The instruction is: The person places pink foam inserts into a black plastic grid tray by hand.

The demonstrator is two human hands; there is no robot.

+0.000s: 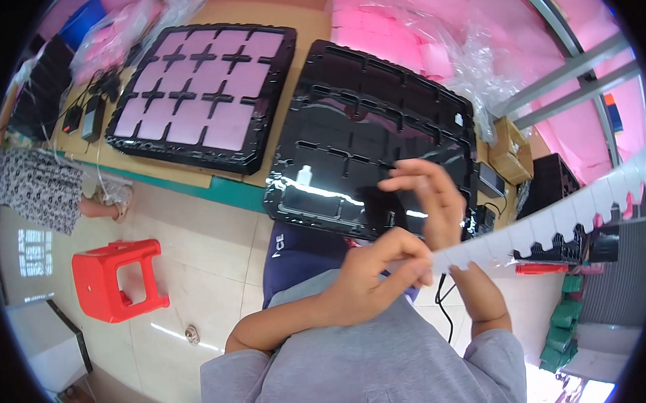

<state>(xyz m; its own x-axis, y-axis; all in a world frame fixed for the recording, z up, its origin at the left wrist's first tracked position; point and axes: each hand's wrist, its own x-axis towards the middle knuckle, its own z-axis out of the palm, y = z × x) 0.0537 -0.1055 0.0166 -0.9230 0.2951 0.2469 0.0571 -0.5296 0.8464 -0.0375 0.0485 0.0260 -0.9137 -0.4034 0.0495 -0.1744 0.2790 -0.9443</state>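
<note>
My left hand (384,274) is closed in a pinch on the end of a long white strip (537,230) that looks like a roll of labels. The strip runs off to the right, passing in front of my right forearm. My right hand (432,197) hovers over the near right part of a black plastic tray (349,135), fingers apart and slightly blurred, with nothing visible in them. Two small white pieces lie on this glossy tray: one piece (304,175) at its near left, another piece (458,120) at its far right.
Left on the table stands a second black tray (263,150) with pink sheets in its compartments. Clear plastic and pink wrap (387,29) lie behind. A wooden box (512,150) and metal frame bars (577,68) are at right. A red stool (121,279) and another person's hand (100,207) show at left.
</note>
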